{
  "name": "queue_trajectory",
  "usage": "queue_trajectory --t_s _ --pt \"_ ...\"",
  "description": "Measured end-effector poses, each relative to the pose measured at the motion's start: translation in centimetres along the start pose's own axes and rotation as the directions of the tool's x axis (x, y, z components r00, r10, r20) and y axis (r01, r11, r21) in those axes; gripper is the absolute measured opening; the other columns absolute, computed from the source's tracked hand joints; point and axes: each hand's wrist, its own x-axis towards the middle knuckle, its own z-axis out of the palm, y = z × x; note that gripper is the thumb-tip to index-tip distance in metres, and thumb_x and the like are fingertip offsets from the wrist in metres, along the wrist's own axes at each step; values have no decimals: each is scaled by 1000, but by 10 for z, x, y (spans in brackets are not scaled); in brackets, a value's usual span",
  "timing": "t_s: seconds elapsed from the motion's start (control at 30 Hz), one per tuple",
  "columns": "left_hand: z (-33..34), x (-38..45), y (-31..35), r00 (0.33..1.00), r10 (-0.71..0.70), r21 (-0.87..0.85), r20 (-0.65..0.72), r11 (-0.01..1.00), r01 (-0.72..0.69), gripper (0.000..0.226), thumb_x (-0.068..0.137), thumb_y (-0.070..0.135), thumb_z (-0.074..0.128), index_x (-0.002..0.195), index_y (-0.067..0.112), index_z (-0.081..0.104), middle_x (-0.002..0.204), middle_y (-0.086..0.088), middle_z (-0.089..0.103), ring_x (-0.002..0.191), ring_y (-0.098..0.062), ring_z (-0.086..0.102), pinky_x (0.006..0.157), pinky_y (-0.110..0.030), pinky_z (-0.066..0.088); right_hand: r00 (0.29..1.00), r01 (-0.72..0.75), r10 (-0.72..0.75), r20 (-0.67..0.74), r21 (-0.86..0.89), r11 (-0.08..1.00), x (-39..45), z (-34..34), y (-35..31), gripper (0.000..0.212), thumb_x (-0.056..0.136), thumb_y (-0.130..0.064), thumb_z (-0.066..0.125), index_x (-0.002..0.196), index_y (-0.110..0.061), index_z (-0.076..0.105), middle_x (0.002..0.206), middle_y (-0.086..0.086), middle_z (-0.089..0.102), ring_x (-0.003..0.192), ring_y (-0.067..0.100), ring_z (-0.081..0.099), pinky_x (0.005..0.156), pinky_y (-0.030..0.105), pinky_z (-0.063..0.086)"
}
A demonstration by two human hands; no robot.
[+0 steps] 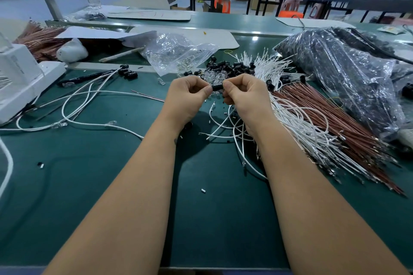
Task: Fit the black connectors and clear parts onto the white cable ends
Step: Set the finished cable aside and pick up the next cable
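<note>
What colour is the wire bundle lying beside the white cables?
Reddish-brown wire bundle, seen best in the head view.

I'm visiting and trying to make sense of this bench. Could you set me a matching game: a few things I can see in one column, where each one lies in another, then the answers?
Things:
1. black connector
2. brown wire bundle
3. clear bag
4. white machine

Places:
A. at the left edge of the green table
B. pinched between the left hand and the right hand
C. spread out to the right of the hands
D. behind the hands, past the pile of loose parts

Pairs: 1-B, 2-C, 3-D, 4-A
</note>
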Motion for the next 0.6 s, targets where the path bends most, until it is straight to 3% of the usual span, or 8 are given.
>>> queue_trajectory --t_s 0.17,0.33,0.6 --pt "1 1 -1 1000 -14 13 10 1000 14 8 88 12 67 85 5 69 60 3 53 46 2 40 49 -9 34 999 21 -22 -24 -50 999 4 -1 -1 17 89 -7 66 77 -20 66 68 -4 66 61 4 61 66 24 55" --pt "1 4 -2 999 -43 3 19 999 42 11 90 15 65 79 14 66 64 2 55 50 -1 42 50 -9 35 999 31 -32 -12 -76 997 5 -1 -2 11 90 -7 64 84 -16 66 72 -1 66 60 1 61 64 19 53" --pt "-1 4 -1 999 -24 -12 25 1000 24 5 86 13 70 82 10 69 64 2 59 53 -1 47 53 -10 38 998 -63 62 -7 -55 997 4 -2 -5 13 94 -11 58 83 -15 64 65 -3 60 53 2 54 57 19 48"
